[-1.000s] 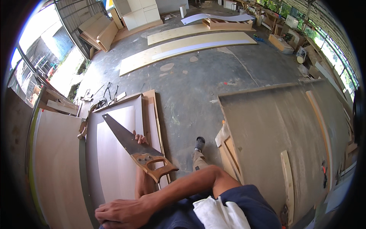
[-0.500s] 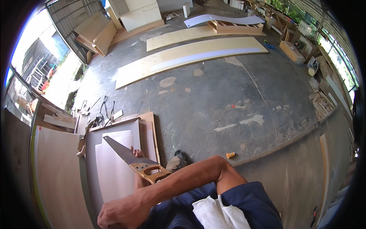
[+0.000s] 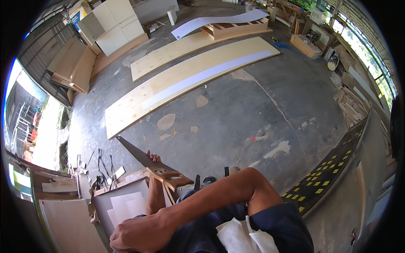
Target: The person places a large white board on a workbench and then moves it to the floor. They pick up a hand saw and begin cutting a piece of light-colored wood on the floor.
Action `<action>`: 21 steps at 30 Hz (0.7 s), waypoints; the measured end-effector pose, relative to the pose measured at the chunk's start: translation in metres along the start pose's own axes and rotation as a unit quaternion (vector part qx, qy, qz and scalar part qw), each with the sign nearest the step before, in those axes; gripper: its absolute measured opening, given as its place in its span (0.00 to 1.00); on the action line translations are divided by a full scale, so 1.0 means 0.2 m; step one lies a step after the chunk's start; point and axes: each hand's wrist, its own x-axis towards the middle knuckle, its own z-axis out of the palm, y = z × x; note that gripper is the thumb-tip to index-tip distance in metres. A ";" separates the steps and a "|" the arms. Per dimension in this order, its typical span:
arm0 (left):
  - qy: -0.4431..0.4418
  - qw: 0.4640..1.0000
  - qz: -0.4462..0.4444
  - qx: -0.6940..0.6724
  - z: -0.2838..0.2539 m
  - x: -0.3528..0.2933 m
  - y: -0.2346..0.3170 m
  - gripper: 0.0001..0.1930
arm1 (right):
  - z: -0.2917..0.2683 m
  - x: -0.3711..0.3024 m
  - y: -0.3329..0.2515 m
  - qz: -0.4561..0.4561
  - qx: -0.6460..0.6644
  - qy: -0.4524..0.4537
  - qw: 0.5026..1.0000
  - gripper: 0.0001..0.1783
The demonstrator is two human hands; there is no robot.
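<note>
In the head view, the left hand [image 3: 154, 157] curls its fingers around the blade of the handsaw [image 3: 144, 159], whose long axis runs from ahead-left of that hand back rightward to the wooden handle [image 3: 159, 171]. The right hand [image 3: 137, 233], farther off, is bent; its grasp is hidden.
</note>
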 end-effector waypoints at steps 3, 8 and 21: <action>0.024 0.999 -0.026 0.034 0.16 0.59 -0.47 0.24 | -0.59 -0.23 -0.04 -0.072 -0.072 0.000 0.995 0.03; 0.191 0.966 -0.068 0.163 0.52 1.33 -1.18 0.19 | -1.50 -1.05 -0.14 0.145 -0.283 0.300 0.899 0.11; 0.290 0.947 -0.074 0.114 1.30 2.61 -2.66 0.18 | -3.13 -2.78 -0.22 0.161 0.076 0.686 0.705 0.33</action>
